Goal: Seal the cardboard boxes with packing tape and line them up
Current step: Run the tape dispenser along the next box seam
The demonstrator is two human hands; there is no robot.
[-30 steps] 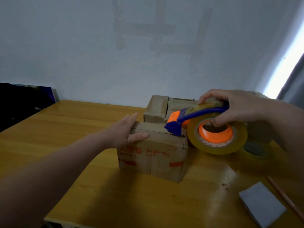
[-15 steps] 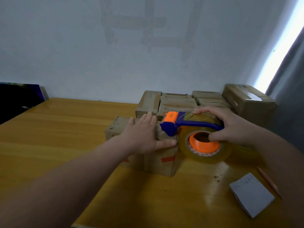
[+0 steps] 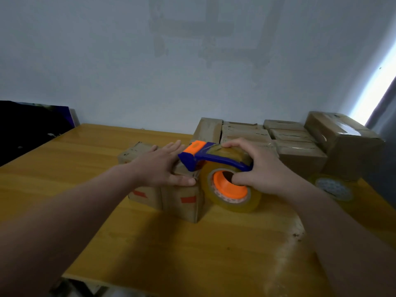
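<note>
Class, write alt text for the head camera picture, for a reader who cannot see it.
A person's left hand presses flat on a small cardboard box while the right hand grips a blue-and-orange tape dispenser at its top edge. More boxes stand behind on the yellow table.

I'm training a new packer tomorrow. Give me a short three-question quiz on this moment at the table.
1. True or false: the left hand lies flat on top of the front box.
2. What does the right hand grip? A scissors; B the tape dispenser; C a marker.
3. Fill in: the hub inside the tape roll is coloured ___.
Key: 1 true; 2 B; 3 orange.
</note>
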